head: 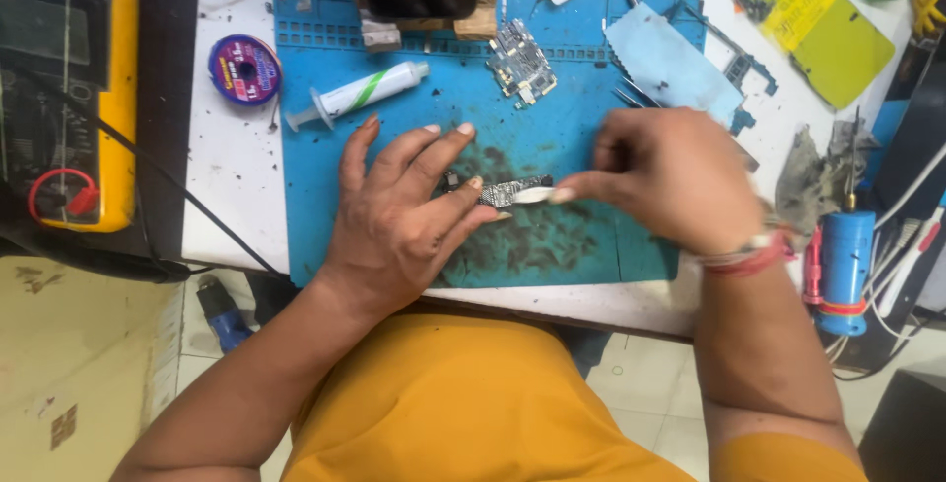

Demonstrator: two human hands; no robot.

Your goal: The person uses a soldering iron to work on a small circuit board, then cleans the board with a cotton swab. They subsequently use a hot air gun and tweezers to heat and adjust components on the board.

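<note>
A small dark circuit board (507,191) lies on the stained blue work mat (315,147). My left hand (399,216) rests flat on the mat and pins the board's left end with its fingertips. My right hand (670,176) is closed on a thin pale tool (537,194), possibly a swab or tweezers, whose tip touches the board's right end. The tool is blurred, so its kind is unclear.
On the mat lie a white syringe (360,93) and a second circuit board (520,60). A purple wire spool (244,69) sits left of the mat, a yellow meter (74,88) far left. A blue cylinder tool (845,260), cables and rags crowd the right side.
</note>
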